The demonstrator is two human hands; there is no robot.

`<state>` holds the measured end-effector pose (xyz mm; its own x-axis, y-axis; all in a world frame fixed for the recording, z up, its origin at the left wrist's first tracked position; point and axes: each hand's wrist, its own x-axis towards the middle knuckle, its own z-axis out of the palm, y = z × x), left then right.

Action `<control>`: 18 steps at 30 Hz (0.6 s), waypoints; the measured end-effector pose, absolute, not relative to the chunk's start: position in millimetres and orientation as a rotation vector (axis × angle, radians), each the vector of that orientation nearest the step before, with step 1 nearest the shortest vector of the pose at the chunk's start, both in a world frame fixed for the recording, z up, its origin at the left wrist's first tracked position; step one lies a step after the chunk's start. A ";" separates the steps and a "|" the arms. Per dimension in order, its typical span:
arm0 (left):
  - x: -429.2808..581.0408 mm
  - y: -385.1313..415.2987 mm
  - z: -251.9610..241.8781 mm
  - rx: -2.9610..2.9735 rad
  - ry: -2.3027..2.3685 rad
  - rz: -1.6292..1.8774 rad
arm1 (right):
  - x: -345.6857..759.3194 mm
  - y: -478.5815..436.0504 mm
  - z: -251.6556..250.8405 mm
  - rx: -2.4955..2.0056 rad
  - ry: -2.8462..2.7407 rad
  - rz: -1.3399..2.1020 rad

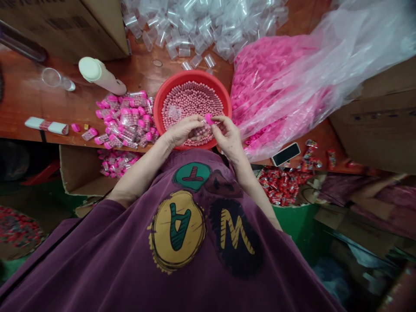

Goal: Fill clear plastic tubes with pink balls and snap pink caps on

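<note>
Over the front of a red plastic basin [158,110] full of small pink balls [195,93], both my hands meet. My left hand [185,130] is closed around a small clear jar, mostly hidden by the fingers, which seems to hold pink balls. A bright pink cap [208,118] sits at the jar's end, pinched between the thumb and fingers of my right hand [226,133]. One clear empty jar [174,112] lies on the balls inside the basin. Filled jars with pink caps [128,119] are heaped left of the basin.
Loose clear jars [201,28] pile up behind the basin. A plastic bag of pink caps [273,82] lies at right, with a phone [286,154] near the table edge. A white bottle [100,76] and a cardboard box [65,26] stand at left. Open boxes sit below the edge.
</note>
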<state>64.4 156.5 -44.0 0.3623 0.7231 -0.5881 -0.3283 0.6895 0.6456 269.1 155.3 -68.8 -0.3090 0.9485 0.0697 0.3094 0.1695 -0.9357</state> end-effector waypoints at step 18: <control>65.8 152.2 -51.6 0.452 1.091 0.673 | 286.3 162.1 -83.6 -1.219 -2.015 0.819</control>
<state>65.8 152.2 -51.6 0.2972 0.6949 -0.6549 -0.2733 0.7191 0.6389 286.3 162.1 -83.6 -0.3675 0.9083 0.1997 0.5116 0.3768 -0.7722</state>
